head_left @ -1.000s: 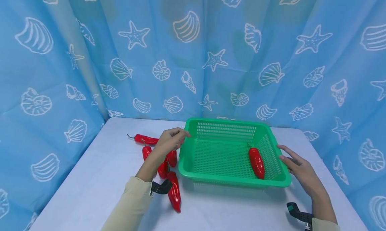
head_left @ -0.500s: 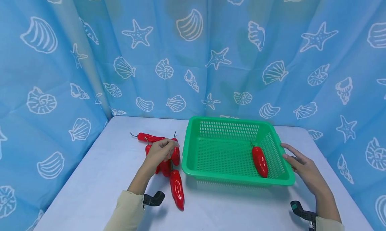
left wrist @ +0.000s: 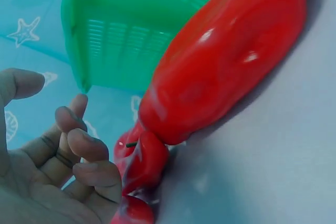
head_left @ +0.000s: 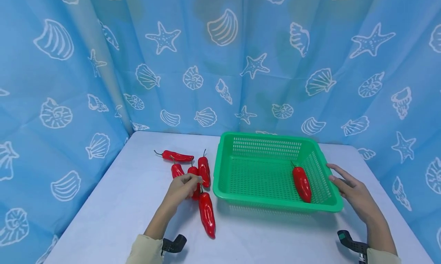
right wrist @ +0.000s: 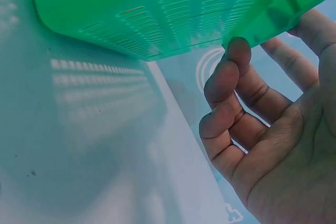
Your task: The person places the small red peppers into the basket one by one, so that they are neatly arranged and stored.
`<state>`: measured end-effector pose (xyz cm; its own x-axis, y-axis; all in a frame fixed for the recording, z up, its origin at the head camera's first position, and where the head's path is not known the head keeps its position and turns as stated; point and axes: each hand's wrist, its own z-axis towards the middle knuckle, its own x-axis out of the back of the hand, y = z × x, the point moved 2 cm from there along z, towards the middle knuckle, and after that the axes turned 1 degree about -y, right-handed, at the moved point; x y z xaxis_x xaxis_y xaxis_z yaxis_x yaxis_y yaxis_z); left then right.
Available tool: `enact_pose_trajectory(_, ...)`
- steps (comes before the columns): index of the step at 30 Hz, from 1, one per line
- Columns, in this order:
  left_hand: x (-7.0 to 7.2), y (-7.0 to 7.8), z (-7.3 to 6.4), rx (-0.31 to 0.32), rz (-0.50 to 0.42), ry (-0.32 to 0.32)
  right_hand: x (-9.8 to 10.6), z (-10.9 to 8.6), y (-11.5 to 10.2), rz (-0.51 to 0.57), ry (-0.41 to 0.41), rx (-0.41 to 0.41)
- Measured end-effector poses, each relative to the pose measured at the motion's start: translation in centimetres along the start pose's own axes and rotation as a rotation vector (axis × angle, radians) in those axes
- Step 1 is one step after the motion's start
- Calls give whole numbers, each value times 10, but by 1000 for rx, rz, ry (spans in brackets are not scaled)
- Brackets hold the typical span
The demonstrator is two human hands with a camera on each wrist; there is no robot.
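In the head view my left hand (head_left: 182, 188) hovers over a cluster of red chili peppers with green stems. Its fingers are loosely bent and hold nothing; the left wrist view shows the thumb apart from them. Partly behind the fingers lie a middle pepper (head_left: 193, 171) and a left pepper (head_left: 177, 170). Another pepper (head_left: 204, 171) lies right of the fingertips, and a large pepper (head_left: 207, 215) nearer the front. My right hand (head_left: 358, 195) touches the right rim of a green plastic basket (head_left: 268, 205) with thumb and index finger. Inside the basket lies one pepper (head_left: 301, 184).
A further pepper (head_left: 177, 156) lies crosswise at the back of the cluster. The white table (head_left: 275, 241) meets a blue curtain (head_left: 220, 64) with shell prints behind and at the sides. The basket stands close to the back edge.
My left hand has drawn back from the basket's left rim, moving left and toward the front over the peppers. My right hand stays at the right rim. The view has shifted slightly.
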<state>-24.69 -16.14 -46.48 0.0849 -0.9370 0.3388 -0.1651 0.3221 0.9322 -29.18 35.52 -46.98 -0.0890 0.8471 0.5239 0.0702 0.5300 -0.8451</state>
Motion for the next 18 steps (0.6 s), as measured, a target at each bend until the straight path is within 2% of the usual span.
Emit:
enact_pose_trajectory(4,-1,-7,-7,-1,34,2,-1,1,1,-1,4,-10)
enact_pose_trajectory(12,-4,-16,-19,-3,163,27,-2,0,3,-3,3,-12)
enact_pose_trajectory(14,-5,-17,-22,-12,204,34,-2,1,3,-4,7,-12)
enact_pose_trajectory(18,-8,-18,-25,-25,342,71,-1,0,1,2,6,-14)
